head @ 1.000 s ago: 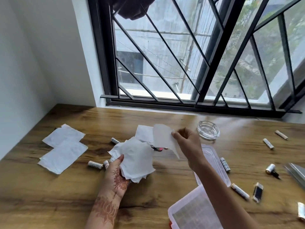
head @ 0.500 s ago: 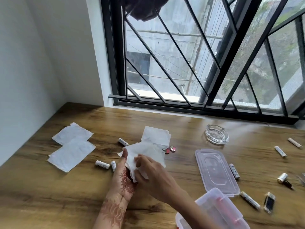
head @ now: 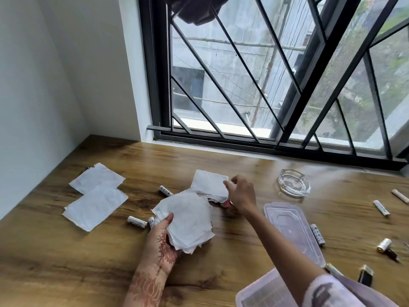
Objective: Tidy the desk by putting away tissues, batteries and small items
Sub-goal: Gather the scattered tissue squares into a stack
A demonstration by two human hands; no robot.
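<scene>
My left hand (head: pixel 162 244) holds a stack of white tissues (head: pixel 188 220) just above the wooden desk (head: pixel 66 262), thumb on top. My right hand (head: pixel 240 194) reaches past it and pinches the near edge of another white tissue (head: pixel 209 183) lying on the desk. Two more tissues (head: pixel 96 196) lie flat at the left. White batteries lie beside the stack (head: pixel 137 222), behind it (head: pixel 166 191) and at the right (head: pixel 317 234). A small pink item (head: pixel 226 204) peeks out under my right hand.
A clear plastic lid (head: pixel 292 231) lies right of my right arm, and a clear box (head: pixel 263 293) sits at the bottom edge. A glass ashtray (head: pixel 293 186) stands near the window. More batteries (head: pixel 381 207) and small items (head: pixel 366 276) are scattered at the far right. Walls close the left.
My right hand laid a tissue onto the stack in my left hand, then moved forward to the tissue lying behind it. The view shifted slightly left.
</scene>
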